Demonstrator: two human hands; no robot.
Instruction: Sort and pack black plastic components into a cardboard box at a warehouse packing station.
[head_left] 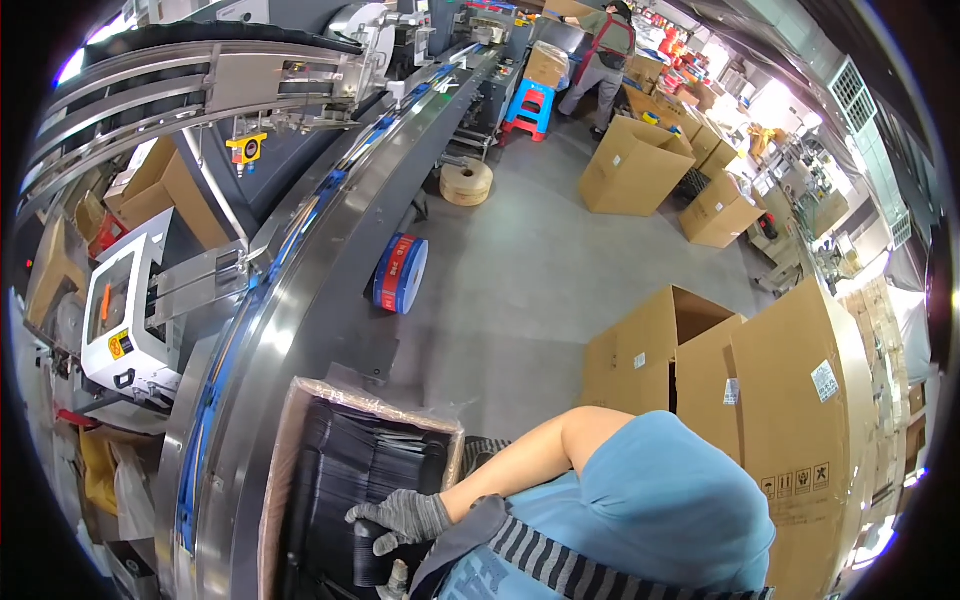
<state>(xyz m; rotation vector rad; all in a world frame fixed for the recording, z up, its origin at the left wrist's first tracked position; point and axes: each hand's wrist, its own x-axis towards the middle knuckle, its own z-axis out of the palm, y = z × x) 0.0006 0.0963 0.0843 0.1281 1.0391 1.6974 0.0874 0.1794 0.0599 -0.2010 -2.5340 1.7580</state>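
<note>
My right hand, in a grey knitted glove, reaches into an open carton with a black plastic liner. Its fingers are closed round a small stack of thin black pieces, whose exact kind I cannot make out. Further dark, thin flat pieces lie packed in rows inside the carton. Only a gloved part of my left hand shows at the lower edge, just below the right one. Its other fingers and anything in them are hidden.
A long metal conveyor with a blue belt runs beside the carton. Tall cardboard boxes stand close on my right. A blue-and-red reel and a tan roll sit on the floor. Another person works far back, near a blue-and-red stool.
</note>
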